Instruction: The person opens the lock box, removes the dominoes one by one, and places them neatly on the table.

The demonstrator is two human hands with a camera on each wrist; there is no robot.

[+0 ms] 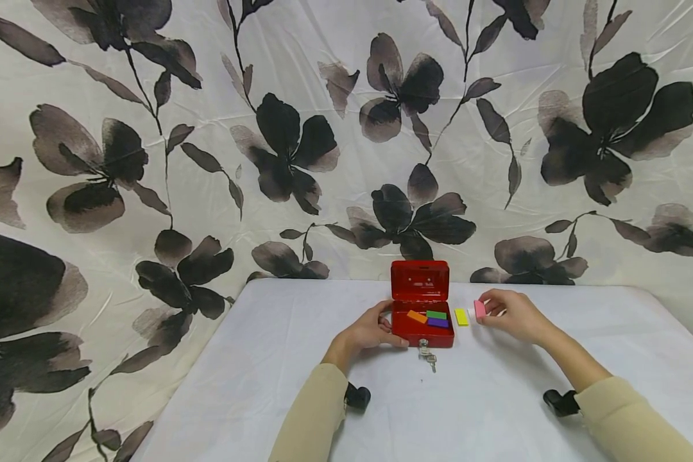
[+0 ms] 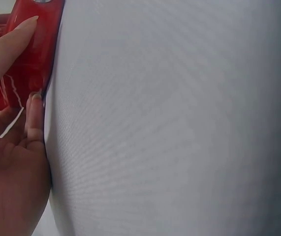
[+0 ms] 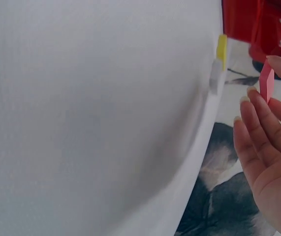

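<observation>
A red cash box (image 1: 400, 330) stands on the table with its lid (image 1: 420, 282) raised. Inside lie an orange block (image 1: 417, 317), a green block (image 1: 436, 315) and a purple block (image 1: 437, 323). My left hand (image 1: 372, 327) grips the box's front left corner, thumb along the front, fingers on the left side. Thumb and fingers of my right hand (image 1: 514, 314) pinch a pink block (image 3: 266, 82) right of the box, above the table. Close by on the table are a yellow block (image 1: 461, 317) and a white block (image 3: 215, 76), which blends into the cloth in the head view.
Keys (image 1: 429, 359) hang from the lock on the box's front and reach onto the white tablecloth (image 1: 381, 410). Behind the table's far edge hangs a floral curtain (image 1: 335, 160).
</observation>
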